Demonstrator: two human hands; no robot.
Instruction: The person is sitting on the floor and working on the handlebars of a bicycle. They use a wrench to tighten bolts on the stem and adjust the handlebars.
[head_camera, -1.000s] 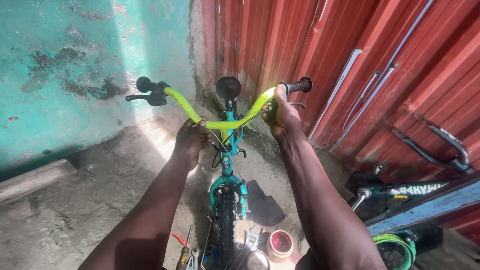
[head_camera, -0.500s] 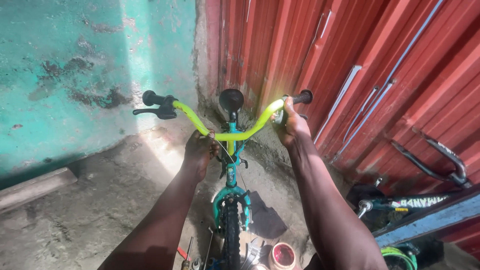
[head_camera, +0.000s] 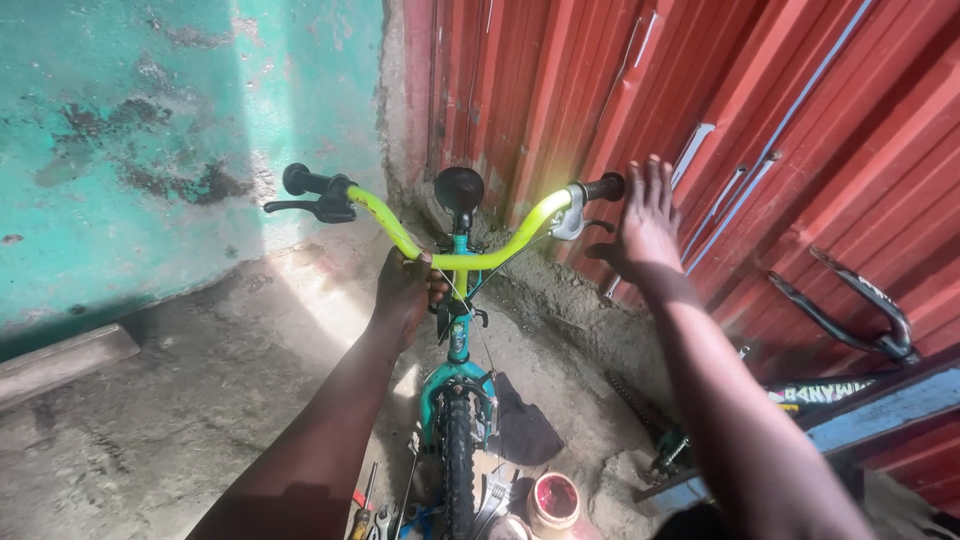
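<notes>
A small teal bicycle (head_camera: 455, 385) stands below me with a bright yellow-green handlebar (head_camera: 400, 232), black grips and a black saddle (head_camera: 459, 187) at the far end. My left hand (head_camera: 408, 288) grips the handlebar close to its centre, by the stem. My right hand (head_camera: 645, 222) is off the bar, fingers spread, just right of the right grip (head_camera: 603, 187) and its grey brake lever.
A red corrugated metal wall (head_camera: 780, 110) runs along the right, a teal plastered wall (head_camera: 150, 130) on the left. A black bicycle fork (head_camera: 850, 310) leans on the red wall. Tools and a small round tin (head_camera: 553, 500) lie on the dirt ground by the front wheel.
My right hand has let go of the right end of the handlebar and opened beside the grip. My left hand still holds the bar near the stem.
</notes>
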